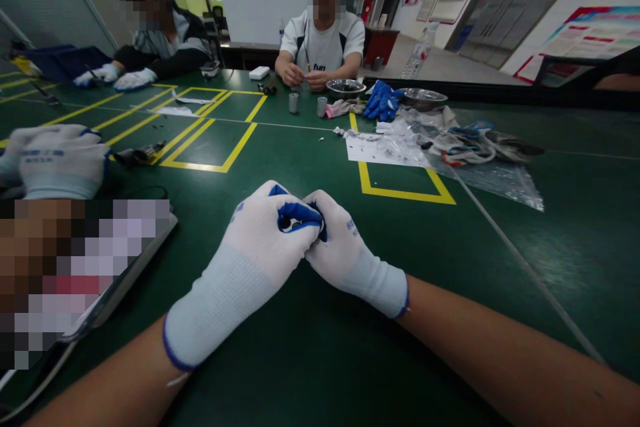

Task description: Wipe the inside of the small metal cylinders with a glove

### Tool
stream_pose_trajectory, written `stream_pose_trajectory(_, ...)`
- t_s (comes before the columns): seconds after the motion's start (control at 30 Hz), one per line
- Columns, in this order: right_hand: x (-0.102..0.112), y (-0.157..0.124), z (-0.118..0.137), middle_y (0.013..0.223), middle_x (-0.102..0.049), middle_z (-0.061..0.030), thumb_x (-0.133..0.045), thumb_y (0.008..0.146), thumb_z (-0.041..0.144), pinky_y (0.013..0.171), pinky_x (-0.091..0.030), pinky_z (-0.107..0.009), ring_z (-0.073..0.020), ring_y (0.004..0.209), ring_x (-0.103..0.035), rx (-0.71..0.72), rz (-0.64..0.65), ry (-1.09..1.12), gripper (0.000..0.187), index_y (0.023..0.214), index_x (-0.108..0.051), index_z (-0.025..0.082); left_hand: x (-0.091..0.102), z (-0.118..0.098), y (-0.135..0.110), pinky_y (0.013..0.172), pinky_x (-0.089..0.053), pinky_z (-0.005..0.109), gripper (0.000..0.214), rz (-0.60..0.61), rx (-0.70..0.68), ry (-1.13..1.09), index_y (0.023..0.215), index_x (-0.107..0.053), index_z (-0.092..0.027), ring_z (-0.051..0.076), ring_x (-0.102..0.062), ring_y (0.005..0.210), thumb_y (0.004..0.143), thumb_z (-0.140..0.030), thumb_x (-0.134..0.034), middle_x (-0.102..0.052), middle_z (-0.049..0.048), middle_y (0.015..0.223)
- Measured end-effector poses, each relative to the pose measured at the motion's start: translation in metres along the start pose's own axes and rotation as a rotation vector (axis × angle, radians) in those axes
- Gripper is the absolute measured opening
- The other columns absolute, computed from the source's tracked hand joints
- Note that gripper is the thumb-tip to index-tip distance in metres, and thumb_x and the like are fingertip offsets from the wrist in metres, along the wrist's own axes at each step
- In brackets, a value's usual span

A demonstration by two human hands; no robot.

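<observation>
My left hand (267, 230) and my right hand (340, 240) wear white knit gloves with blue palms and light blue cuffs. They meet above the green table (280, 373), fingertips touching. The left thumb and fingers curl into a closed pinch around a small dark, shiny piece (286, 222). Most of that piece is hidden by the glove, so its kind is unclear. My right fingers are pressed together against the left fingertips; whatever lies between them is hidden.
Yellow tape (405, 197) marks the table. A clear plastic bag (505, 177), loose gloves (383, 101) and metal bowls (345, 87) lie ahead to the right. A neighbour's gloved hand (63, 160) is at left, near dark parts (140, 153). Two people sit opposite.
</observation>
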State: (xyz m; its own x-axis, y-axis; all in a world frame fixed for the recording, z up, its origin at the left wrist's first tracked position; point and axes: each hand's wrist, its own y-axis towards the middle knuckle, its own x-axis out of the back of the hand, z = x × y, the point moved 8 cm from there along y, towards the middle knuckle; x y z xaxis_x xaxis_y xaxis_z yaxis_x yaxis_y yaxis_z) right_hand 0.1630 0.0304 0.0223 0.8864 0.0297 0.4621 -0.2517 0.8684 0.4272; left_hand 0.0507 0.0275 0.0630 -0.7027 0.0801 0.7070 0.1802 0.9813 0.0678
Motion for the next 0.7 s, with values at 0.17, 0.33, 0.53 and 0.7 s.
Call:
stream_pose_trajectory(0.17,0.000,0.000,-0.003,0.087,-0.059,-0.0024,-0.063,0.084,0.017,0.072,-0.047,-0.038,-0.0228,0.081,-0.060,-0.008,-0.036,-0.071,0.015,0.090,-0.051,0.024,-0.001,0.001,0.000,0.073,-0.058,0.037,0.008,-0.019,0.073,-0.046,0.080,-0.070,-0.020,0.022,-0.070,0.076,0.083,-0.023,-0.076,-0.070,0.0005,0.082)
stream_pose_trajectory(0.33,0.003,0.000,-0.004,0.088,-0.059,-0.0027,-0.062,0.086,0.018,0.073,-0.048,-0.038,-0.0226,0.081,-0.059,-0.011,-0.067,-0.073,0.014,0.093,-0.051,0.025,-0.001,0.006,0.001,0.081,-0.057,0.040,0.016,-0.076,0.078,-0.042,0.092,-0.067,-0.020,0.024,-0.069,0.089,0.083,-0.026,-0.078,-0.069,0.0020,0.094)
stream_pose_trajectory(0.53,0.006,0.000,-0.003,0.089,-0.058,-0.0024,-0.060,0.086,0.018,0.070,-0.050,-0.035,-0.0223,0.083,-0.061,0.001,-0.083,0.017,0.015,0.093,-0.049,0.025,-0.006,0.017,0.009,0.081,-0.058,0.041,0.024,0.014,0.069,-0.295,0.098,-0.064,-0.019,0.024,-0.070,0.088,0.080,-0.032,-0.075,-0.071,0.0024,0.093)
stream_pose_trajectory(0.7,0.009,0.000,-0.005,0.087,-0.059,-0.0014,-0.060,0.089,0.024,0.070,-0.051,-0.035,-0.0208,0.079,-0.062,-0.020,-0.110,0.053,0.010,0.094,-0.051,0.024,0.013,0.028,0.021,0.096,-0.058,0.043,0.027,-0.087,0.012,-0.281,0.109,-0.070,-0.019,0.027,-0.071,0.105,0.084,-0.030,-0.063,-0.075,0.0072,0.111)
